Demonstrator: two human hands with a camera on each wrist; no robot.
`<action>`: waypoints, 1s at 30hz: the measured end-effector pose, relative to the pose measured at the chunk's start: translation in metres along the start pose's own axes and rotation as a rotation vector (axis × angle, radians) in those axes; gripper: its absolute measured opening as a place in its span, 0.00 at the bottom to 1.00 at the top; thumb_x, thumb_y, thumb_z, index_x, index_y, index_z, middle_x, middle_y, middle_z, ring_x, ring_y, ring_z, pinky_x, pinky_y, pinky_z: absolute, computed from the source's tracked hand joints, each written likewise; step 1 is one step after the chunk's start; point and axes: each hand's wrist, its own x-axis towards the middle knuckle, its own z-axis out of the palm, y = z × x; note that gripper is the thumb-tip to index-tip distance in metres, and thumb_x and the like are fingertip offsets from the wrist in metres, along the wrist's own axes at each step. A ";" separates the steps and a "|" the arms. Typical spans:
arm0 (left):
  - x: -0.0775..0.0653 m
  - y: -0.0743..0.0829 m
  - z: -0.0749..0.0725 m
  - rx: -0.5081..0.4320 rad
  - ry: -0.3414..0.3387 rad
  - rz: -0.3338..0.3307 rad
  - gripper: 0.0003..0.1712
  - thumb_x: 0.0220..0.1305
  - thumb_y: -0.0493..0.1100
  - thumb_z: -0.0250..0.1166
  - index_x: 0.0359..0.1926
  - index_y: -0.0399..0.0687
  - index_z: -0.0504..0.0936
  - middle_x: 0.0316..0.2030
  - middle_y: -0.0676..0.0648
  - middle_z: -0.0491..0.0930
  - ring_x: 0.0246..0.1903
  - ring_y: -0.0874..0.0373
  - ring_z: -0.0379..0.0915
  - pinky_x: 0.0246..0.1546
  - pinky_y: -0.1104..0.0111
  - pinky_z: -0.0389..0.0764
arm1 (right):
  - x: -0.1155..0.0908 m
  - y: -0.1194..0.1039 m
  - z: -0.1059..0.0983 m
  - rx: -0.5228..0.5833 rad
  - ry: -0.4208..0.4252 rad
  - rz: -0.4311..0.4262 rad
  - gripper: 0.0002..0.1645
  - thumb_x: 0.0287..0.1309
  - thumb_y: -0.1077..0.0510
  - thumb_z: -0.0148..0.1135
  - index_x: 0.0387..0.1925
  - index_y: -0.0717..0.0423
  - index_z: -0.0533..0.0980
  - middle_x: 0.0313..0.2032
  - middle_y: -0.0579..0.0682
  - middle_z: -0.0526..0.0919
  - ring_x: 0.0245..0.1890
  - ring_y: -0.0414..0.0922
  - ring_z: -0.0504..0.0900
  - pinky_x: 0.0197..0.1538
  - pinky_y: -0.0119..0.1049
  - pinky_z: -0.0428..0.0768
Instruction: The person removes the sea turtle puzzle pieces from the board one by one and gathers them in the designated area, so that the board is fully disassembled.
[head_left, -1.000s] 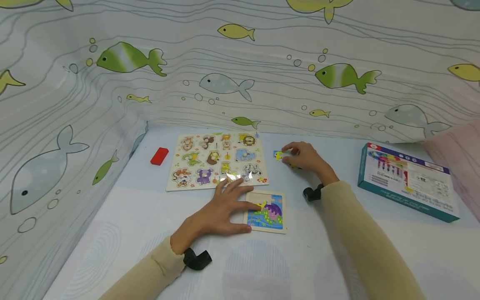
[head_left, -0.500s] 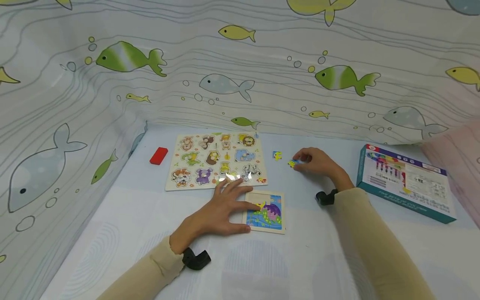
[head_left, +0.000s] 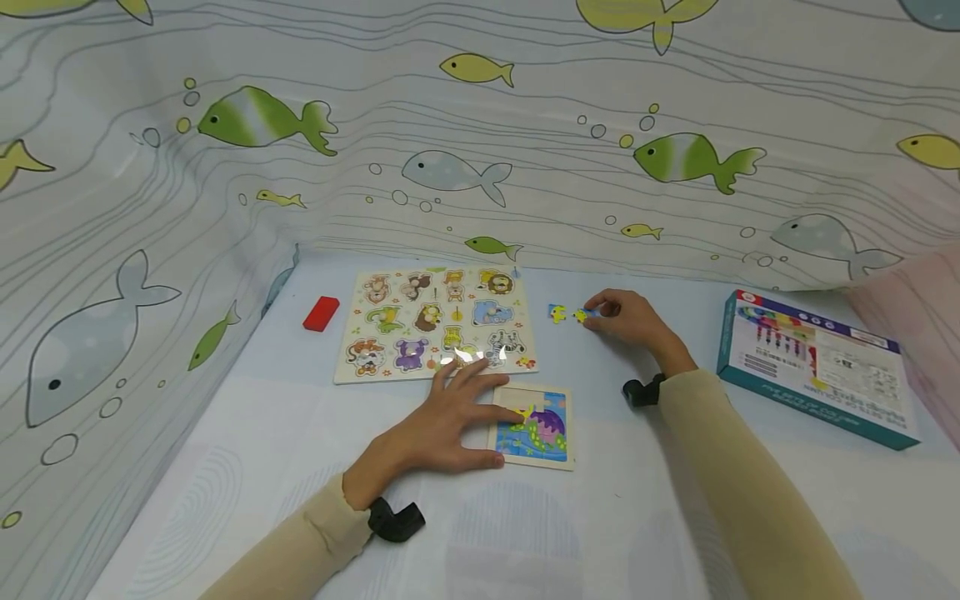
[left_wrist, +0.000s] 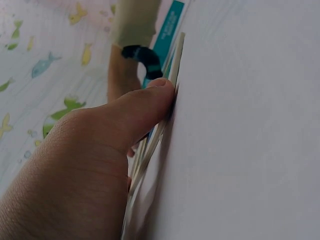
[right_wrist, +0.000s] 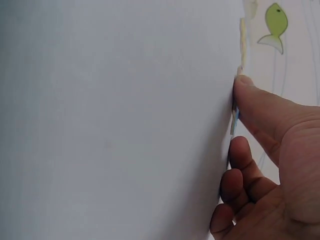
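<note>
Right Hand Pinches Jigsaw Piece

The right hand's (head_left: 630, 318) grip pinches a yellow-and-blue jigsaw piece (head_left: 581, 317) at the counter (head_left: 615, 533), just beside another loose piece (head_left: 557, 313). The left hand (head_left: 442, 419) spreads its fingers, touching the framed jigsaw (head_left: 570, 433).

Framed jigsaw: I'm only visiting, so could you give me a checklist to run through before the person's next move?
1. Framed jigsaw steadied: ok, the left hand rests across its left side.
2. Room inside: ok, a bare patch shows at the upper left.
3. Piece in the right hand: ok, it pinches a yellow-and-blue piece.
4. All pieces placed: not ok, that one and a loose piece are outside the frame.
5. Held piece matches the bare patch: cannot tell, fingers partly cover it.
</note>
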 end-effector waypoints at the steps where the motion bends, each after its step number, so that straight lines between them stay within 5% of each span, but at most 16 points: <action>1: 0.000 0.000 0.000 0.000 0.001 0.000 0.32 0.59 0.72 0.63 0.64 0.76 0.78 0.76 0.50 0.64 0.80 0.39 0.45 0.75 0.36 0.41 | 0.000 0.001 0.000 0.003 0.000 0.001 0.22 0.65 0.51 0.67 0.57 0.56 0.79 0.50 0.59 0.78 0.49 0.54 0.72 0.51 0.46 0.71; 10: 0.002 -0.001 0.002 -0.005 -0.007 -0.006 0.32 0.60 0.73 0.62 0.64 0.77 0.78 0.76 0.50 0.63 0.80 0.40 0.43 0.75 0.37 0.40 | -0.004 0.003 0.000 0.079 0.040 -0.007 0.26 0.66 0.50 0.67 0.62 0.55 0.77 0.46 0.57 0.77 0.44 0.51 0.71 0.46 0.40 0.70; 17: 0.001 -0.001 0.003 -0.024 -0.008 -0.006 0.32 0.59 0.73 0.64 0.64 0.77 0.78 0.76 0.50 0.63 0.80 0.40 0.43 0.75 0.36 0.39 | -0.029 0.001 0.005 0.193 0.076 -0.031 0.24 0.67 0.47 0.66 0.58 0.55 0.79 0.41 0.53 0.76 0.38 0.48 0.70 0.39 0.35 0.70; 22: 0.001 0.001 0.002 -0.036 -0.006 -0.009 0.32 0.59 0.72 0.64 0.64 0.76 0.79 0.76 0.49 0.63 0.80 0.39 0.42 0.75 0.36 0.38 | -0.049 -0.005 0.008 0.215 0.032 -0.078 0.20 0.65 0.49 0.68 0.52 0.57 0.81 0.36 0.52 0.77 0.35 0.46 0.71 0.35 0.31 0.71; 30: 0.002 0.001 0.000 -0.003 -0.017 -0.021 0.32 0.60 0.73 0.63 0.64 0.77 0.78 0.76 0.50 0.63 0.80 0.40 0.42 0.75 0.35 0.40 | -0.070 -0.009 0.021 0.233 -0.155 -0.215 0.13 0.62 0.54 0.71 0.47 0.52 0.84 0.35 0.50 0.80 0.34 0.45 0.72 0.35 0.30 0.71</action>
